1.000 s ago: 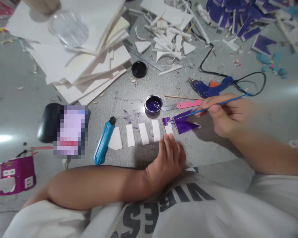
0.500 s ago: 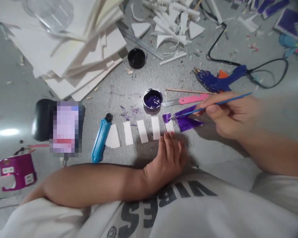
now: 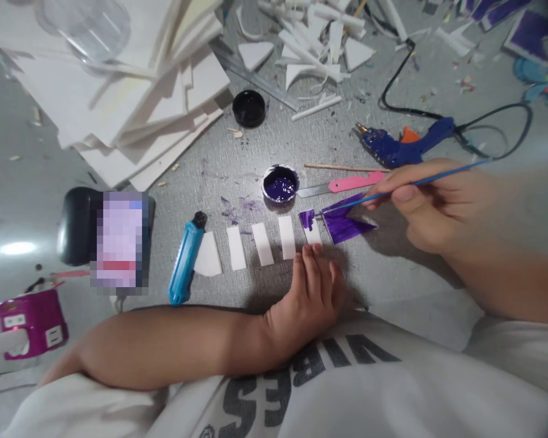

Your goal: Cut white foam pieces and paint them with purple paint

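My right hand (image 3: 429, 204) pinches a thin blue paintbrush (image 3: 420, 181), its tip at the right edge of a small white strip (image 3: 313, 234). The strip's upper end carries wet purple paint. At the strip's lower end, the fingertips of my left hand (image 3: 313, 283) rest, fingers stretched out flat. Just right of the strip lies a purple notched piece (image 3: 347, 222). A small round pot of purple paint (image 3: 281, 185) stands above the strips. More white strips (image 3: 262, 243) lie in a row to the left, beside a white piece with a slanted end (image 3: 209, 254).
A blue box cutter (image 3: 186, 258) lies left of the strips. Above my right hand are a pink-handled knife (image 3: 356, 182), a thin stick (image 3: 342, 167) and a blue glue gun (image 3: 402, 146) with its cord. White sheets (image 3: 132, 128), scraps (image 3: 319, 42), a black lid (image 3: 249, 108) and a phone (image 3: 119, 243) surround the area.
My right hand and the paintbrush have shifted slightly right, and the brush tip has moved off the paint to the strip's edge. Purple now reaches lower on the strip. My left hand stays put.
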`<state>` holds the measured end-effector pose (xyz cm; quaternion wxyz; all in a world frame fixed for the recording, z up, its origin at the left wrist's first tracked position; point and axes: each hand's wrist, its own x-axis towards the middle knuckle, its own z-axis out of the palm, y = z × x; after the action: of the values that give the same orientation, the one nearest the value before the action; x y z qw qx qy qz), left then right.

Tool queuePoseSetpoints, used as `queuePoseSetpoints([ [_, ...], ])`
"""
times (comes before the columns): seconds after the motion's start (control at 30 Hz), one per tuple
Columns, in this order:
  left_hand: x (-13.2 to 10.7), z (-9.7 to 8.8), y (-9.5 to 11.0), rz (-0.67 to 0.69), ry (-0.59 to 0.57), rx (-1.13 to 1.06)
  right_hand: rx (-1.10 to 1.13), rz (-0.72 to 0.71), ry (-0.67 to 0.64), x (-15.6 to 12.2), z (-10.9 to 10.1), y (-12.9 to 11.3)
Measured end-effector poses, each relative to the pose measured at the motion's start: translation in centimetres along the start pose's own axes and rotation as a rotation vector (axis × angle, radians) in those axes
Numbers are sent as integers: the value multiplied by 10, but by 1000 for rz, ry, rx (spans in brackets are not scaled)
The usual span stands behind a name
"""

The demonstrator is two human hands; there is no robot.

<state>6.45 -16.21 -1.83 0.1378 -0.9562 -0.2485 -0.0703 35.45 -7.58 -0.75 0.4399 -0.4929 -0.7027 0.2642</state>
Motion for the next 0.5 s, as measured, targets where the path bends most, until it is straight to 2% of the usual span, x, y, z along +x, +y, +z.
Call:
queuePoseSetpoints([
  [0.13,2,-1,-1,-5,19,36,3,-76,-132,4,0,0],
  [0.2,1,-1,-1,-6,17,23,-39,-104,-99,4,2,3],
  [0.27,1,0,-1,-1,14,21,-54,-73,-20,2,3,4],
  [0.33,0,0,-1,3,10,28,-5,-40,5,1,2,4],
  [0.5,1,0,-1,-5,7,12,55,-36,-129,6,0,2],
])
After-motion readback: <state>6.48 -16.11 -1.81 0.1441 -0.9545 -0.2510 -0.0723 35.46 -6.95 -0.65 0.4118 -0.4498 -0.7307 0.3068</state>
